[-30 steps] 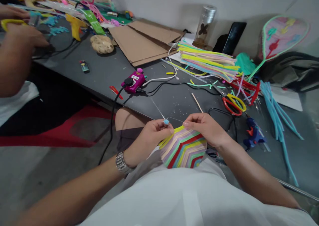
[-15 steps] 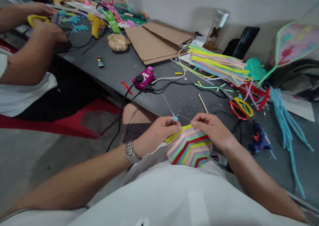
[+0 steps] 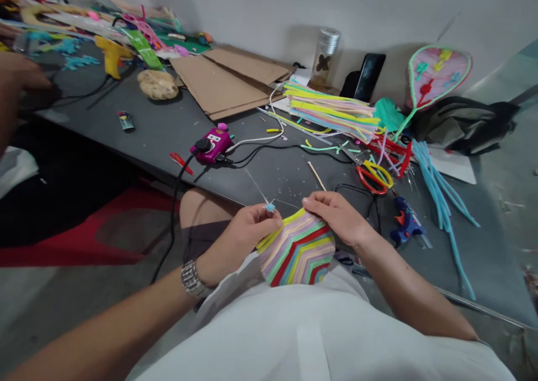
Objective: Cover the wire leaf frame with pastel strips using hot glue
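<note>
A disc of striped pipe cleaners [image 3: 296, 252] in yellow, red, green, lilac and blue lies between my hands, above my lap. My left hand [image 3: 247, 227] is closed on its upper left edge. A small light-blue tuft [image 3: 269, 207] with thin wire-like strands shows at those fingertips; whether it is joined to the disc I cannot tell. My right hand [image 3: 336, 215] pinches the disc's upper right edge between thumb and fingers. A pale thin stick [image 3: 316, 175] lies on the table just beyond that hand.
Scissors [image 3: 375, 177] and a blue glue gun [image 3: 406, 221] lie to the right, near blue pipe cleaners [image 3: 439, 185]. Ahead are a purple power socket [image 3: 213, 144] with cables, a pipe-cleaner bundle [image 3: 332, 109] and cardboard [image 3: 227, 84]. Another person's hand [image 3: 21, 73] is at the left.
The view has turned to the right, so everything sits further left in the picture. Both my hands keep their hold on the disc, nearly in the same pose.
</note>
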Tool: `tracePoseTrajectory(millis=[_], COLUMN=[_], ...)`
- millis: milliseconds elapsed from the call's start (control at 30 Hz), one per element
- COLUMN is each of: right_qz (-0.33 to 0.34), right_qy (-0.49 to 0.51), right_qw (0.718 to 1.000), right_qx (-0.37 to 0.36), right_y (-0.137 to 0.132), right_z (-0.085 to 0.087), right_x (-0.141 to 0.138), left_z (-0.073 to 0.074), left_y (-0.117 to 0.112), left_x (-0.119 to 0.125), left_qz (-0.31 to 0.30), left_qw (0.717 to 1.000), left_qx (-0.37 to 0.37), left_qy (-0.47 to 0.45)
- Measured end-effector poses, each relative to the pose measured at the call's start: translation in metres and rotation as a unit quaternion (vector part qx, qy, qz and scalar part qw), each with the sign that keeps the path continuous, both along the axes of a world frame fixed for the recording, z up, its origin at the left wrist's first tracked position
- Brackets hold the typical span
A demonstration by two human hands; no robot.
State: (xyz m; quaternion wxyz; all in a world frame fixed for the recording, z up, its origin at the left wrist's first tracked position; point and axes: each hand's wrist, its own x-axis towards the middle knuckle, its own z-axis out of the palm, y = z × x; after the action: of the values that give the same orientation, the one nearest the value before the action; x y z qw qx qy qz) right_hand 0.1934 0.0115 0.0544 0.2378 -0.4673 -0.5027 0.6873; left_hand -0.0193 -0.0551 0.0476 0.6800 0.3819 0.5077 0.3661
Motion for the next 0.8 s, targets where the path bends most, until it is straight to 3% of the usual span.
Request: tracePoseTrajectory(millis=[433, 800], right_qz=[0.025, -0.012], right_qy=[0.021, -0.009], right_qw=[0.997, 1.0], right_qx=[-0.066, -0.006], right_y=[-0.0011, -0.0087], right_z=[-0.0011, -0.0059], right_x=[-0.0003, 0.002], left_z=[-0.0009, -0.0007], left_y=[0.0, -0.0063], left_x=[0.003, 0.0049], left_qz=[-0.005, 0.024], left_qw=[1.0, 0.999], left_qx=[0.006, -0.02], left_qy=[0.019, -0.029])
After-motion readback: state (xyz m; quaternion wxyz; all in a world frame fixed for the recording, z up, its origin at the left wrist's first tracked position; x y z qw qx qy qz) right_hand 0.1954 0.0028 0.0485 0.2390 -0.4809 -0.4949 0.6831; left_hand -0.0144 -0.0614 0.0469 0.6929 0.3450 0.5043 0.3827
